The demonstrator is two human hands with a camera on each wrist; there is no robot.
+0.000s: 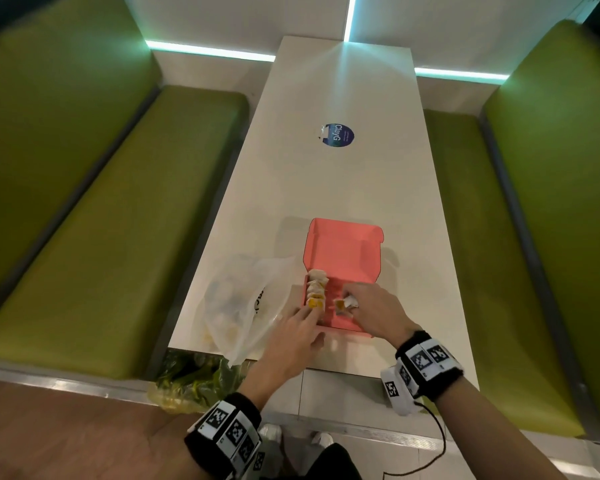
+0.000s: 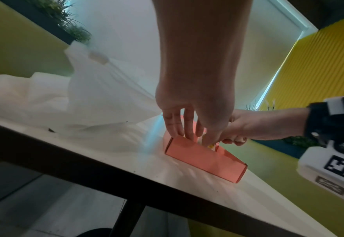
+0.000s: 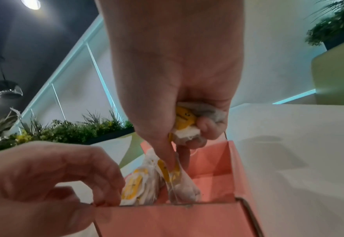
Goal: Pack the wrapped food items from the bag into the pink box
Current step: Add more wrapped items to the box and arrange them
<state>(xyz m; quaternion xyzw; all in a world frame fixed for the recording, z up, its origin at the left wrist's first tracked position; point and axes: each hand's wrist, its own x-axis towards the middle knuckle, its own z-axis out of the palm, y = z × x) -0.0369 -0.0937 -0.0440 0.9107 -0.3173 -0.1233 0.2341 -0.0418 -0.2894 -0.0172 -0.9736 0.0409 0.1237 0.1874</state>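
Note:
The pink box (image 1: 343, 261) lies open near the table's front edge, its lid folded back. Several wrapped food items (image 1: 316, 289) stand in a row along its left wall. My right hand (image 1: 347, 299) hovers over the box's near middle. Its curled fingers hold one yellow-and-white wrapped item (image 3: 187, 123), while thumb and forefinger pinch a second wrapped item (image 3: 177, 174) that hangs into the box (image 3: 187, 219). My left hand (image 1: 312, 315) pinches the box's near left corner (image 2: 179, 144). The white plastic bag (image 1: 236, 306) slumps just left of the box.
The long white table (image 1: 343, 185) runs away from me, with a round blue sticker (image 1: 336, 135) in its middle. Green bench seats (image 1: 118, 220) flank both sides. A bag of leafy greens (image 1: 194, 379) sits below the table's near left corner.

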